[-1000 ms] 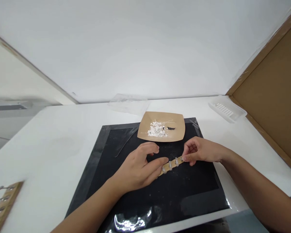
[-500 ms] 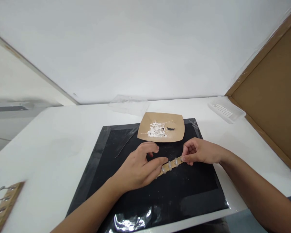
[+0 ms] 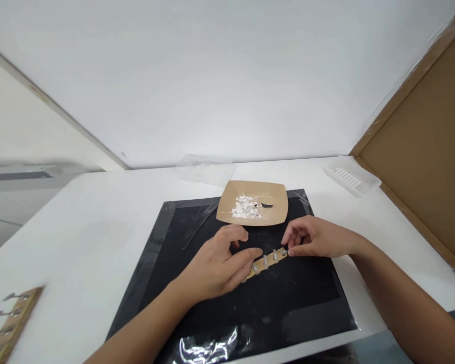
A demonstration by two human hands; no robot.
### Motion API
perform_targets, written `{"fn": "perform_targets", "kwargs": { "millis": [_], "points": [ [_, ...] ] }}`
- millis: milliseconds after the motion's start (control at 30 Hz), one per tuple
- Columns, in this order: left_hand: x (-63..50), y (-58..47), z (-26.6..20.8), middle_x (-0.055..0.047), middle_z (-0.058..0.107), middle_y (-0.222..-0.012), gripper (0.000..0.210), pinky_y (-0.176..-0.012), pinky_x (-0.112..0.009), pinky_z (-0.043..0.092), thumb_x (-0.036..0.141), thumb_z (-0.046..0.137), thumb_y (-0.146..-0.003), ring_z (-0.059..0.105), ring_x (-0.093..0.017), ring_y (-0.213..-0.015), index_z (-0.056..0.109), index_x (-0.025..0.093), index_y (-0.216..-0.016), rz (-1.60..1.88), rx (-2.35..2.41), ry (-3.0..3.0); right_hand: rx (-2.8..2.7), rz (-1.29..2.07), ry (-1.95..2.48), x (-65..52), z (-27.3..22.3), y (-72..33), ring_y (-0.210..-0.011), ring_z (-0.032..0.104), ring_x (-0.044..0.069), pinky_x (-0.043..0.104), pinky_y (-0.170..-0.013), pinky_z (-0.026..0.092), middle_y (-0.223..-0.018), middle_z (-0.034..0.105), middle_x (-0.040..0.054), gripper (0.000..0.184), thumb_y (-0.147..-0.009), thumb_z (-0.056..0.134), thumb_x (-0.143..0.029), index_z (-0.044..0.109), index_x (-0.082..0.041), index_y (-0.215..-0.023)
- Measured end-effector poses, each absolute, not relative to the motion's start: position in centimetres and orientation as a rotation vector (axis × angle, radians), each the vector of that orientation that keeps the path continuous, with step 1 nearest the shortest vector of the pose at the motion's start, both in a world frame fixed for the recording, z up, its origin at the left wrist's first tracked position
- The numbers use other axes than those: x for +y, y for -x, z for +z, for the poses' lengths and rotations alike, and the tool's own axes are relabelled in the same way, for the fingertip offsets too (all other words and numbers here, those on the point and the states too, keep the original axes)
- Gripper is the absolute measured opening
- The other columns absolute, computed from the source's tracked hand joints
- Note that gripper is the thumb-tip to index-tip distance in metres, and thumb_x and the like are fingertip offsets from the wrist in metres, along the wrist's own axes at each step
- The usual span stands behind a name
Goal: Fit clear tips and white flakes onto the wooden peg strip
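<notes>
A narrow tan strip (image 3: 269, 260) lies slantwise on the black mat, with several small greyish, partly see-through pieces set across it. My left hand (image 3: 220, 263) grips the strip's left part, thumb and fingertips at its edge, index finger raised and curved; the end under that hand is mostly hidden. At the opposite end, my right hand (image 3: 314, 237) is half curled. Its thumb tip is beside a small dark-and-grey piece (image 3: 284, 253) on the strip, while the index finger is held apart from the thumb. Whether the thumb touches that piece is too small to tell.
Behind my hands, a brown tray (image 3: 276, 217) holds white bits and a dark sliver. Dark tweezers (image 3: 197, 230) lie on the mat (image 3: 250, 313). A clear plastic bag (image 3: 205, 169), a white translucent tray (image 3: 354, 179) and a wooden block with metal hooks (image 3: 13, 328) stand around.
My right thumb and index finger have parted and drawn slightly off the strip's right end, uncovering the last small piece. My left hand stays on the strip. The view has shifted slightly.
</notes>
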State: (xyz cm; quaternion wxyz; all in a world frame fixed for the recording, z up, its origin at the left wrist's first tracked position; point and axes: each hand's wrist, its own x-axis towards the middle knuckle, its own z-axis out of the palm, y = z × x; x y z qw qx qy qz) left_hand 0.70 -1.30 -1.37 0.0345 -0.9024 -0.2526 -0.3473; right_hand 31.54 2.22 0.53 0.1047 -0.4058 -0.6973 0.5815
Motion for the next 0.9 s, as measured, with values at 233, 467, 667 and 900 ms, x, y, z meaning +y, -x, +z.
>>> {"fn": "perform_targets", "kwargs": {
  "millis": [233,467,667,900],
  "points": [
    [-1.08,-0.85,-0.85,-0.01,0.057,-0.103,0.018,-0.079,-0.035,0.057,0.009,0.063,-0.096,0.059,-0.023,-0.097,0.074,0.016,-0.109,-0.941,-0.722,2.897,-2.212,1.56,1.027,1.86,1.76,-31.74,-0.09,0.071,0.017,0.029,-0.082,0.06,-0.105,0.075,0.0039,0.032,-0.087,0.085,-0.037,0.076,-0.023,-0.115],
    [-1.03,-0.89,-0.81,-0.01,0.062,-0.101,0.018,-0.082,-0.036,0.054,0.009,0.062,-0.097,0.058,-0.023,-0.095,0.072,0.015,-0.111,-0.868,-0.705,2.997,-2.267,1.483,1.058,1.58,1.65,-31.06,-0.081,0.068,0.016,0.027,-0.074,0.057,-0.093,0.074,0.002,0.023,-0.09,0.08,-0.031,0.078,-0.023,-0.112],
    [-0.95,-0.98,-0.71,-0.01,0.064,-0.099,0.017,-0.083,-0.036,0.053,0.009,0.062,-0.098,0.058,-0.023,-0.094,0.072,0.014,-0.11,-0.849,-0.699,3.024,-2.335,1.354,0.983,1.69,1.64,-31.14,-0.087,0.066,0.016,0.026,-0.075,0.056,-0.101,0.07,0.003,0.022,-0.091,0.08,-0.028,0.078,-0.025,-0.112],
    [-0.87,-1.07,-0.55,-0.01,0.064,-0.098,0.017,-0.081,-0.035,0.052,0.01,0.061,-0.098,0.058,-0.023,-0.092,0.072,0.014,-0.11,-0.84,-0.693,3.028,-2.371,1.309,0.922,1.75,1.24,-30.91,-0.084,0.065,0.014,0.025,-0.074,0.055,-0.098,0.067,0.0021,0.016,-0.093,0.077,-0.024,0.081,-0.026,-0.108]
  ]
}}
